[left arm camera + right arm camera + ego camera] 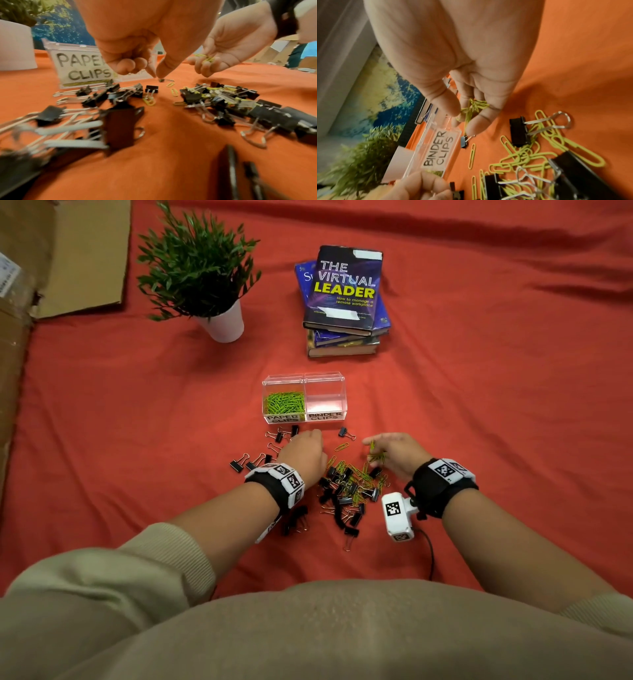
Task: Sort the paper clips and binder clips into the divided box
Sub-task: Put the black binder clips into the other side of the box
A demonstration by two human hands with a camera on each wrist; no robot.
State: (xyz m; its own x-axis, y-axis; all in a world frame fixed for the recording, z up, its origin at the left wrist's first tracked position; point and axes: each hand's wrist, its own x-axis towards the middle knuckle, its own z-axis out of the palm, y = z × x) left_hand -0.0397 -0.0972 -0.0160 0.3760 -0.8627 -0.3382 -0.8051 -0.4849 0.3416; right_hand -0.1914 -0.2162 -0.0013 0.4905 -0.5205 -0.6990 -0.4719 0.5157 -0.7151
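a: why is the right hand [397, 451] cupped like that?
b: it's holding a little bunch of green paper clips [473, 108], probably saving up before a trip to the divided box [304, 398], just beyond the pile.
a: and the left hand [303, 451]?
b: fingers curled, thumb and forefinger closed to a point over the cloth [479, 388]; i can't tell if they hold anything.
a: binder clips [342, 491]?
b: all on the cloth; their side looks empty.

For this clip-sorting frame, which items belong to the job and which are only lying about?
Job: divided box; green paper clips; black binder clips; right hand holding paper clips; left hand.

Lying about: potted plant; stack of books; cardboard.
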